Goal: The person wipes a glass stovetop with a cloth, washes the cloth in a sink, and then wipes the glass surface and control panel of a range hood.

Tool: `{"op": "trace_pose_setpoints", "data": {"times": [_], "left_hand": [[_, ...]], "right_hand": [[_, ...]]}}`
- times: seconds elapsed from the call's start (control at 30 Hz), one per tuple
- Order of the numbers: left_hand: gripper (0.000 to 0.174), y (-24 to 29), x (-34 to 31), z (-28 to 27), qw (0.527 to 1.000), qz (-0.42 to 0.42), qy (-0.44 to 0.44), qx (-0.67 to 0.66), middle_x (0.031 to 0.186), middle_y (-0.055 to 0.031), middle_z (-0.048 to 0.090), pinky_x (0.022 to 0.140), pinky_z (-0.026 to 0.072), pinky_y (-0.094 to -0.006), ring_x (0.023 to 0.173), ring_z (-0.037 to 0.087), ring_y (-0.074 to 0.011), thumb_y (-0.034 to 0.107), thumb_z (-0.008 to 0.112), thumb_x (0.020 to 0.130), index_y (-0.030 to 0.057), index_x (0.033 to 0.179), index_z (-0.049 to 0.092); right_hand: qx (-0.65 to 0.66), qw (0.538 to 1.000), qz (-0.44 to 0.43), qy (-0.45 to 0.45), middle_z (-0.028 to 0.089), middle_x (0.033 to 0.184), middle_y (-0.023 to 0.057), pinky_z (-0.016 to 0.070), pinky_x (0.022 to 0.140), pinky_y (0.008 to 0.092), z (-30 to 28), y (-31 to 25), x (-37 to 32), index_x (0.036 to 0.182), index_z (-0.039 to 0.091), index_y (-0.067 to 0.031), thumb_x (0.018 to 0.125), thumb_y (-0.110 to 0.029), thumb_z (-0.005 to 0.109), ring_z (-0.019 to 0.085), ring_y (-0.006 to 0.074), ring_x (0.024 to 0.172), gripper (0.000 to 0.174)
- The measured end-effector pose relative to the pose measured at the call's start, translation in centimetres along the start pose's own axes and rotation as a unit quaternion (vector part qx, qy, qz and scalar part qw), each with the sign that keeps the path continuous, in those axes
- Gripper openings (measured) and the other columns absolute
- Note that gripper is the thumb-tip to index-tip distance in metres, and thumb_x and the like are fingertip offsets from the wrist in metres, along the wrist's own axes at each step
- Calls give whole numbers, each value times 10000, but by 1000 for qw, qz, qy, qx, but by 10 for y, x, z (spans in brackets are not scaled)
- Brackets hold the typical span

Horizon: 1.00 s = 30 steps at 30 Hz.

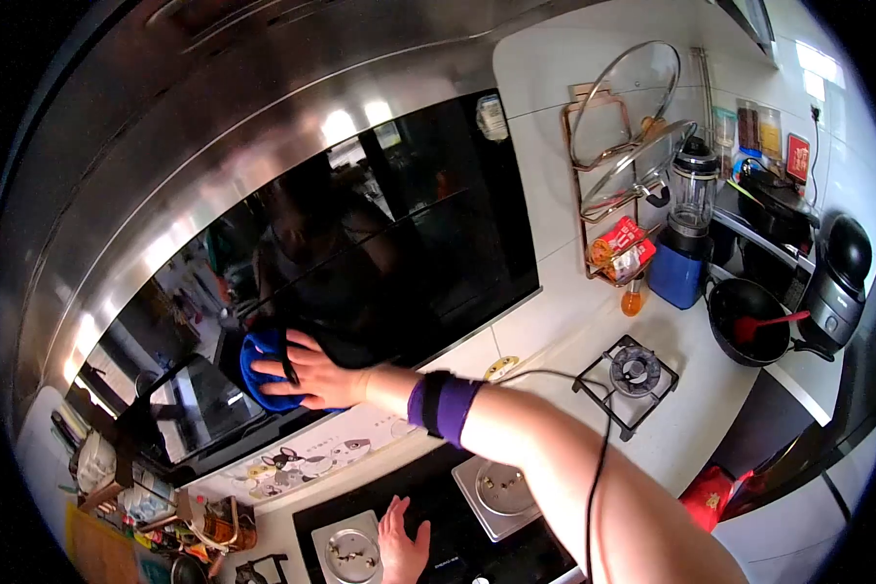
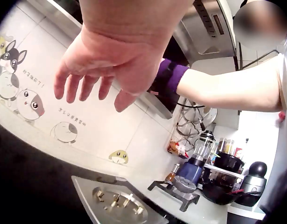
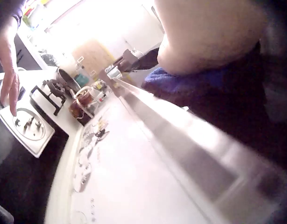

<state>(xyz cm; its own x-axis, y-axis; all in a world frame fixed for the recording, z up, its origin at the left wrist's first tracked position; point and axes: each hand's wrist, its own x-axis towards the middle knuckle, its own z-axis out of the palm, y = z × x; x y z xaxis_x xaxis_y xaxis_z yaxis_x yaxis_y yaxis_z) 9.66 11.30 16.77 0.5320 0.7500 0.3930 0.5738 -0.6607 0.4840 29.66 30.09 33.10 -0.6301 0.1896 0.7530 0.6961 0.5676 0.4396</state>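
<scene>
My right hand [image 1: 326, 378] presses a blue cloth [image 1: 259, 387] flat on the glossy black glass panel [image 1: 448, 234] of the range hood. Its fingers are spread and straight over the cloth, and a thin black strap shows among them. A purple band [image 1: 446, 407] wraps that wrist. In the right wrist view, the blue cloth [image 3: 157, 81] appears beneath the hand, whose fingers are hidden there. Lower down, over the black cooktop [image 1: 448, 560], my left hand [image 1: 402, 545] hovers with relaxed fingers and holds nothing. The left wrist view shows its palm side.
Burner plates [image 1: 504, 487] with bare fittings lie on the cooktop. A pan support [image 1: 633, 384] stands on the counter, near a blue blender [image 1: 679, 268] and a black wok [image 1: 745, 341]. Glass lids [image 1: 642, 88] hang on a wall rack. A black cable [image 1: 603, 467] runs past the right arm.
</scene>
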Motion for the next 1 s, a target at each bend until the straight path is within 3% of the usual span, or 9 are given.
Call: {"op": "trace_pose_setpoints", "data": {"times": [0.1, 0.17, 0.27, 0.37, 0.43, 0.53, 0.67, 0.8, 1.0], "left_hand": [[435, 9, 17, 8, 1000, -25, -16, -5, 1276, -196, 571, 994, 436, -437, 1196, 535, -362, 206, 681, 856, 55, 1243, 551], [496, 2, 15, 18, 995, -59, -70, -28, 1341, -202, 517, 1033, 398, -447, 1246, 483, -375, 175, 688, 846, 42, 1290, 512], [447, -6, -2, 44, 995, -52, -74, -50, 1283, -197, 565, 999, 427, -432, 1201, 528, -357, 177, 680, 857, 59, 1267, 545], [448, 5, -18, 51, 995, -27, -66, -67, 1275, -218, 567, 1013, 425, -443, 1193, 520, -395, 165, 682, 859, 27, 1264, 550], [433, 4, -23, 54, 992, -36, -84, -87, 1270, -216, 571, 1014, 427, -429, 1192, 524, -387, 159, 678, 862, 26, 1255, 556], [399, 7, -28, 48, 991, -48, -82, -95, 1255, -208, 579, 1009, 434, -407, 1178, 536, -377, 148, 670, 865, 22, 1230, 569], [387, -5, -48, 41, 990, -69, -64, -102, 1237, -199, 585, 1001, 442, -398, 1169, 543, -370, 152, 667, 869, 27, 1223, 573], [379, -17, -67, 31, 987, -101, -27, -122, 1221, -194, 586, 981, 456, -394, 1157, 550, -365, 153, 674, 869, 35, 1217, 579], [360, -45, -82, 15, 983, -111, 29, -145, 1192, -189, 603, 968, 465, -395, 1134, 564, -366, 144, 669, 863, 31, 1195, 588]], "right_hand": [[-10, 987, 85, 133, 323, 1546, 88, 170, 1129, 568, -55, 68, -5, 1267, 562, -270, 752, -367, 672, 275, 402, 1406, 535], [-154, 947, 235, 155, 377, 1482, 163, 211, 1092, 629, -139, 107, -8, 1253, 570, -188, 751, -392, 666, 281, 433, 1392, 551], [-290, 873, 321, 224, 382, 1440, 212, 228, 1102, 616, -194, 154, -69, 1255, 573, -67, 806, -431, 635, 263, 454, 1384, 581], [-276, 857, 370, 229, 303, 1482, 272, 226, 1130, 570, -181, 139, -135, 1242, 535, 64, 875, -383, 607, 226, 478, 1396, 583], [-256, 865, 395, 174, 278, 1472, 318, 221, 1127, 578, -159, 108, -173, 1207, 532, 111, 887, -370, 598, 206, 526, 1386, 582], [-221, 873, 415, 129, 271, 1481, 319, 157, 1113, 649, -129, 74, -211, 1176, 553, 117, 879, -400, 581, 164, 519, 1408, 597], [-252, 853, 434, 144, 257, 1495, 308, 120, 1124, 643, -119, 72, -179, 1199, 539, 115, 893, -383, 562, 131, 516, 1418, 584], [-249, 868, 390, 179, 268, 1508, 269, 105, 1124, 643, -107, 70, -73, 1230, 554, 53, 909, -388, 545, 146, 488, 1425, 546], [-199, 931, 261, 158, 334, 1499, 204, 144, 1127, 622, -55, 19, 89, 1300, 574, -125, 900, -447, 552, 199, 445, 1427, 513]]}}
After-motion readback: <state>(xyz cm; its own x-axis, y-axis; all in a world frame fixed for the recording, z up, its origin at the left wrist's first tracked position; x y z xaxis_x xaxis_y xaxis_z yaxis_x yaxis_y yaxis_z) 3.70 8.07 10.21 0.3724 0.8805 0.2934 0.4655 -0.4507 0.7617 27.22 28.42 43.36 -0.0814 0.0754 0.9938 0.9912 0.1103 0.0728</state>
